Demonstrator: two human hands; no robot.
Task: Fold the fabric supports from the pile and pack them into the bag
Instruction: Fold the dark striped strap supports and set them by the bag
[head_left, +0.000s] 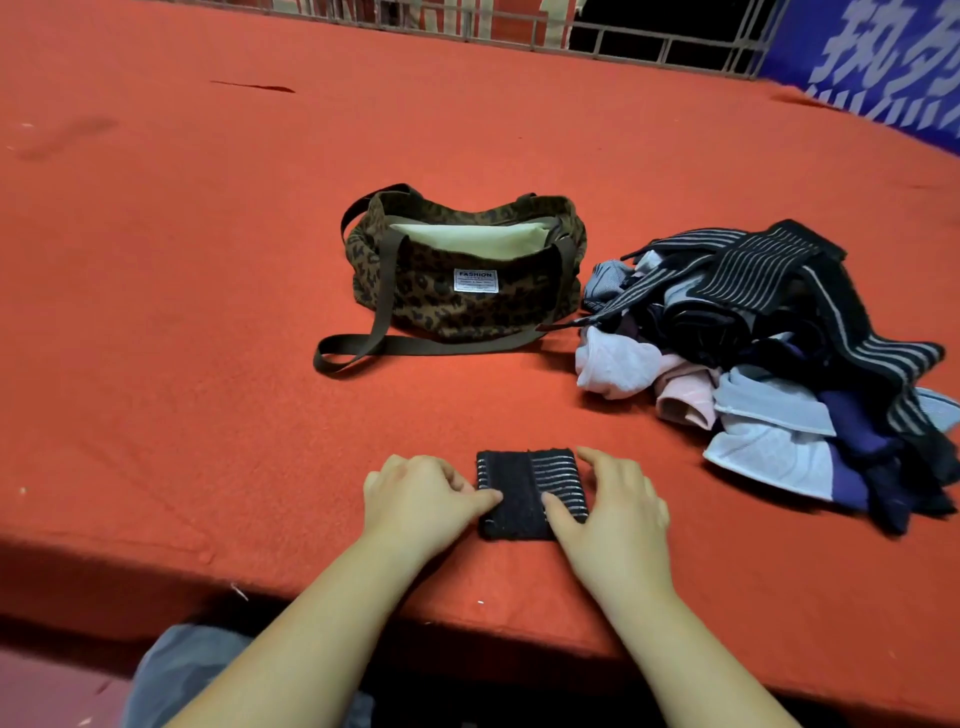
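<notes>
While both hands rest on it, folded support (524, 493) lies before bag (462, 270)

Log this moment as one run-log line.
stage: folding | left hand: pressing folded support | right hand: pressing it | bag: open | pile: unfolded

Folded black striped support (530, 493) near edge; open leopard bag (462, 270) beside pile (779, 353).

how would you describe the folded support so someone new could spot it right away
On the red table, look at the near edge, in front of the leopard-print bag and left of the pile. The folded support lies there between the left hand and right hand, thumbs on it. Unlike the loose pile, it is one neat black square with pale stripes.
</notes>
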